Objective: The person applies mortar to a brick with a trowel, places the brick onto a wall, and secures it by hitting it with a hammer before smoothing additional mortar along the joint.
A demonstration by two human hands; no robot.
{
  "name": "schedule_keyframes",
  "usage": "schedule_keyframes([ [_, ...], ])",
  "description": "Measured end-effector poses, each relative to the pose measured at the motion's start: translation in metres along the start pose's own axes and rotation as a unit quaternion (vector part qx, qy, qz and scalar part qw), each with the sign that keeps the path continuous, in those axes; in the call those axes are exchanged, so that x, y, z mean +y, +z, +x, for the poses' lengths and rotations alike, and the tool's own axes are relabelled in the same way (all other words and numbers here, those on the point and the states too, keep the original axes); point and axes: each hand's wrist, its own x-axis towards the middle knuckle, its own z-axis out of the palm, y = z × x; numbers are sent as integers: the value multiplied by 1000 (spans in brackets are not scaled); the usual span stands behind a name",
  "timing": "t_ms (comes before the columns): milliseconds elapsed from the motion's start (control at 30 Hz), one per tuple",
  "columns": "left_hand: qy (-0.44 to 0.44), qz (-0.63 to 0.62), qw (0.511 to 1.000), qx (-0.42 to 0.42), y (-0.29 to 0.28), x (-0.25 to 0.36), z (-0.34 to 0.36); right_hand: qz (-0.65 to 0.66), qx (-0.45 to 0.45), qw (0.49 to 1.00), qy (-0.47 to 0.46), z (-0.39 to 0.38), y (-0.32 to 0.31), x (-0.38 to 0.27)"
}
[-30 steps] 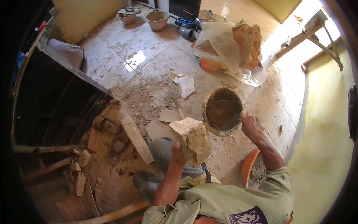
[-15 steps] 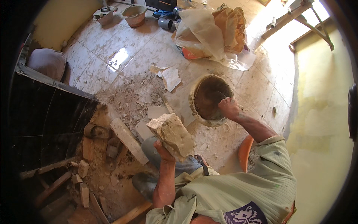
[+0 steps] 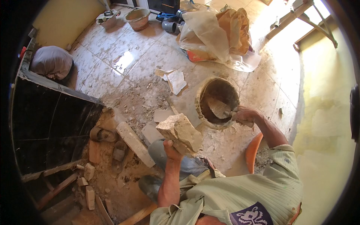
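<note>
My left hand [image 3: 172, 150] grips a pale brick [image 3: 180, 133] from below, held up in front of my knee. Lumpy mortar coats its upper face, and one end is rough. To the right, my right hand [image 3: 244, 115] is closed round a trowel; the handle is mostly hidden in the fist. The trowel's blade [image 3: 218, 108] is over the mouth of a round, mortar-crusted bucket [image 3: 198, 103], with mortar on the blade. Dark inside, the bucket stands on the dusty tiles; how full it is I cannot tell.
Rubble and tile pieces [image 3: 152, 133] lie beyond the brick. A long pale slab [image 3: 135, 144], sandals [image 3: 119, 152] and broken bricks [image 3: 89, 197] are at left, near a black tiled wall [image 3: 41, 123]. An orange basin [image 3: 253, 152] sits at right; plastic sacks [image 3: 210, 37] lie behind the bucket.
The trowel blade has come into sight in the bucket, and my right hand has moved right and down to its rim. The brick stays in my left hand; the whole view has shifted slightly.
</note>
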Motion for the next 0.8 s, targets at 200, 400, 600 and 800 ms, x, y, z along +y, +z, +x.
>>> schedule_keyframes([
  [200,-49,-47,996,-62,7,5,10,149,54,984,-83,-32,21,16],
  [400,-70,10,997,-32,15,-4,17,106,92,989,-39,-99,13,-18],
  [600,-122,32,987,-97,21,-16,30,34,191,981,-27,-173,-10,-80],
  [800,-73,42,987,-139,47,-17,31,-215,290,910,-202,-210,-21,-113],
])
